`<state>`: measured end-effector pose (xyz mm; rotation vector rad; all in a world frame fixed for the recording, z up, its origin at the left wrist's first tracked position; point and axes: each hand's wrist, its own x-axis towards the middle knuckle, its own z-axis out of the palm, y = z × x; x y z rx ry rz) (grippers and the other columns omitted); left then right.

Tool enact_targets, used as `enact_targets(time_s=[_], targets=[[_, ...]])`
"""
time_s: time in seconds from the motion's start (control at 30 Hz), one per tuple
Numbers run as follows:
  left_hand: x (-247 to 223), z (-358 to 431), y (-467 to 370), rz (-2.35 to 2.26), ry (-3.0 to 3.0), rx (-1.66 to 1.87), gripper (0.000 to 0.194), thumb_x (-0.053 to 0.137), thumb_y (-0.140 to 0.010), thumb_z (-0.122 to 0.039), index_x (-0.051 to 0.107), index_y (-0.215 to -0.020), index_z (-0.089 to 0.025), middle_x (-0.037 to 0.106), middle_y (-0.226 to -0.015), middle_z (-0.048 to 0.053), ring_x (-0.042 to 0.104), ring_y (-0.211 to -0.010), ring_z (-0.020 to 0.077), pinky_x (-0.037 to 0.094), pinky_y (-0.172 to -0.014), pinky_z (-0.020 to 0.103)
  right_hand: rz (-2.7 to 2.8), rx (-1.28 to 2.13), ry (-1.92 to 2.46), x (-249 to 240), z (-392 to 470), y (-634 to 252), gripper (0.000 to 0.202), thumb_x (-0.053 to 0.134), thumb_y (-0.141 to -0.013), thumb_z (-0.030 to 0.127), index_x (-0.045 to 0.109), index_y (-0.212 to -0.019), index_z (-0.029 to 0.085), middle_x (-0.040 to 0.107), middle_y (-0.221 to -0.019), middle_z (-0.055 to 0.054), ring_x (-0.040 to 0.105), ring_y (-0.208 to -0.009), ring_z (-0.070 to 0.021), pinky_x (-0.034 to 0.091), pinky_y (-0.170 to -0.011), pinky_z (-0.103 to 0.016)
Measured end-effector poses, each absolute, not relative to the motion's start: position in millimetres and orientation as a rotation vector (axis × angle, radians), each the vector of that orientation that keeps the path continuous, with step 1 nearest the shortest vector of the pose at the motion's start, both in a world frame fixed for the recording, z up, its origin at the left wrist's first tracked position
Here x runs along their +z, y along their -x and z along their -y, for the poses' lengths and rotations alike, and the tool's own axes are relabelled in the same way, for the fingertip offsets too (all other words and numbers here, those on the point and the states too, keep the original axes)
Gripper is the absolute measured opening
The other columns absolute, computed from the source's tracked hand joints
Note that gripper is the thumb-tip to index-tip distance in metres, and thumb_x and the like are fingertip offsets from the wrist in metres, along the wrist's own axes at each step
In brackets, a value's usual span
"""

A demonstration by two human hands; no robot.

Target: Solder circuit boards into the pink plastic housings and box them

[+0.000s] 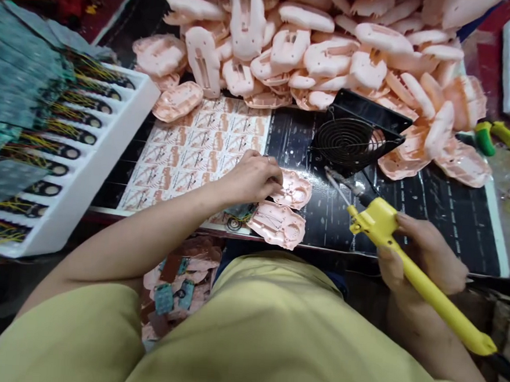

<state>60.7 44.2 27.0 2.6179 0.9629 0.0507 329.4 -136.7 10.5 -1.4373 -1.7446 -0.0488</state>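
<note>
My right hand (429, 255) is wrapped round a yellow soldering gun (411, 266), its thin metal tip pointing up and left. My left hand (256, 176) is closed, fingers curled down at the left end of a pink plastic shell half (296, 189); whatever its fingertips hold is hidden. Just below lies a second pink shell half (281, 225), open side up, with thin wires and a round speaker-like grille inside. A small green circuit board with a dark round part (235, 223) sits beside it, partly under my left wrist.
A black fan (350, 139) stands behind the soldering tip. Pink shells (286, 53) are heaped at the back. A white foam rack (109, 146) of wired boards stands left. Printed sheets (188, 151) cover the mat's left side. Green-yellow pliers (498, 138) lie right.
</note>
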Motion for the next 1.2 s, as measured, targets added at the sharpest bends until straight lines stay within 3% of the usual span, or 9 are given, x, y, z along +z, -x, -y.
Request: enact_targets(time_s=[0.1,0.23,0.37,0.6,0.87,1.07,1.2], targets=[[30.1,-44.0,-64.7,-0.943,-2.590,0.035,0.009,0.065,-0.083,-0.022,0.070,-0.078,-0.017,0.072,-0.098,0.004,0.063,-0.091,0.0188,0.034,-0.092,0.037,1.748,-0.069,1.262,3.0,133.0,-321.0,0.042,0.070,-0.082,0.027,0.060,-0.123,0.025,0.072,-0.091,-0.003,0.070,-0.075,-0.0193,0.060,-0.063,-0.032],[31.0,-43.6,-69.4,-0.959,-2.591,0.000,0.009,0.064,-0.083,-0.021,0.071,-0.079,-0.016,0.072,-0.094,0.004,0.064,-0.090,0.0192,0.036,-0.093,0.038,1.801,0.032,1.174,-4.1,129.9,-309.5,0.048,0.077,-0.074,0.016,0.061,-0.119,0.023,0.073,-0.091,-0.004,0.070,-0.072,-0.0185,0.061,-0.060,-0.031],[28.8,-44.2,-69.6,-0.953,-2.627,-0.005,0.010,0.064,-0.082,-0.023,0.071,-0.079,-0.017,0.073,-0.095,0.004,0.064,-0.091,0.0203,0.037,-0.094,0.038,1.779,0.088,1.040,-9.0,127.6,-302.9,0.040,0.079,-0.069,0.009,0.064,-0.105,0.021,0.072,-0.079,-0.002,0.069,-0.067,-0.0167,0.061,-0.058,-0.028],[24.9,-46.4,-67.7,-0.926,-2.643,0.050,0.012,0.060,-0.082,-0.021,0.072,-0.079,-0.018,0.073,-0.090,0.004,0.065,-0.089,0.0196,0.039,-0.094,0.038,1.786,0.141,1.033,-8.0,122.1,-297.8,0.030,0.078,-0.071,0.011,0.065,-0.096,0.022,0.073,-0.078,0.000,0.070,-0.067,-0.0151,0.060,-0.060,-0.027],[23.8,-49.5,-68.3,-0.927,-2.646,0.032,0.012,0.061,-0.082,-0.021,0.072,-0.080,-0.016,0.073,-0.089,0.005,0.065,-0.086,0.0195,0.043,-0.088,0.034,1.824,0.002,1.171,-10.8,128.8,-302.0,0.056,0.079,-0.071,0.014,0.059,-0.123,0.019,0.075,-0.095,-0.005,0.072,-0.075,-0.0182,0.063,-0.064,-0.028],[23.1,-49.3,-66.8,-0.874,-2.670,0.075,0.011,0.062,-0.081,-0.021,0.071,-0.076,-0.018,0.072,-0.086,0.003,0.064,-0.086,0.0182,0.042,-0.090,0.035,1.767,0.100,1.064,-11.0,123.8,-296.4,0.031,0.079,-0.072,0.014,0.064,-0.098,0.023,0.073,-0.076,0.001,0.070,-0.066,-0.0147,0.062,-0.059,-0.026],[22.2,-47.8,-67.3,-0.882,-2.669,0.074,0.011,0.063,-0.081,-0.022,0.070,-0.075,-0.018,0.072,-0.087,0.003,0.063,-0.087,0.0185,0.040,-0.094,0.036,1.859,0.090,1.030,-6.7,117.4,-294.3,0.026,0.078,-0.074,0.017,0.062,-0.094,0.023,0.073,-0.076,0.000,0.070,-0.067,-0.0146,0.061,-0.060,-0.025]])
